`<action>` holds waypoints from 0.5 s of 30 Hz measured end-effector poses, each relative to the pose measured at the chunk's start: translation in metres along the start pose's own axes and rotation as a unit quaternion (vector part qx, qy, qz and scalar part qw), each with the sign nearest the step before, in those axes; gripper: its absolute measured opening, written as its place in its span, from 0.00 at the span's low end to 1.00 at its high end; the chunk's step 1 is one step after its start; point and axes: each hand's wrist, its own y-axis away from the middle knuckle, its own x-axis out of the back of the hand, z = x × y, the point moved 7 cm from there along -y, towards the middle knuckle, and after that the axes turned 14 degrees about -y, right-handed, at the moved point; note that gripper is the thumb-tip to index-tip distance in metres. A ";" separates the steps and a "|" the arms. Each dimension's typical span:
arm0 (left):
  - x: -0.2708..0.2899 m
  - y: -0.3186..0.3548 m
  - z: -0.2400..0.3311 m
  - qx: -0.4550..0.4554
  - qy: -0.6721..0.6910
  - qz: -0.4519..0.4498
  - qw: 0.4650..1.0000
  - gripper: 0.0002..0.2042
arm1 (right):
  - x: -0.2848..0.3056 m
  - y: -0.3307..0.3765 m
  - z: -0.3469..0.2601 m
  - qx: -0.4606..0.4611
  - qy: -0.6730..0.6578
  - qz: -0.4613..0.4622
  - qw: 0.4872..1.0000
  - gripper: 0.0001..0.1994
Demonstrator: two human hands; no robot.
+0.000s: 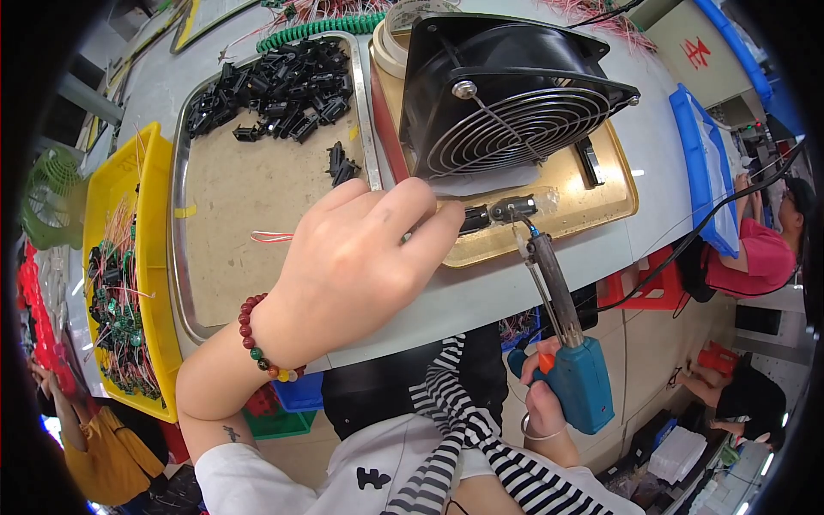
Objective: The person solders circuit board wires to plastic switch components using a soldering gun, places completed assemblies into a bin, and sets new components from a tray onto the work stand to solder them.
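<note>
While both hands work at the near edge of the gold tray, the scene reads so:
Left hand [365, 249]: fingers pinched on a small black connector [481, 215].
Right hand [542, 396]: clenched round the grip of a blue soldering gun [573, 360], tip touching the connector.
Connector: on the gold tray [605, 202], just near of the black fan [506, 94].
Left side: steel tray [184, 257] with black clips [275, 86] at its far end; yellow bin [150, 223] of wired parts beyond.
</note>
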 end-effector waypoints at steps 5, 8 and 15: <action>0.000 -0.001 -0.002 0.000 0.008 0.000 1.000 0.14 | 0.000 0.000 0.000 -0.005 -0.003 0.005 1.000 0.25; 0.002 -0.006 -0.010 0.014 0.057 -0.028 0.998 0.13 | 0.000 -0.002 -0.001 -0.028 -0.007 0.001 1.000 0.26; 0.011 -0.005 0.002 -0.083 -0.088 0.039 0.992 0.11 | 0.001 -0.003 0.001 -0.020 -0.026 0.009 0.999 0.26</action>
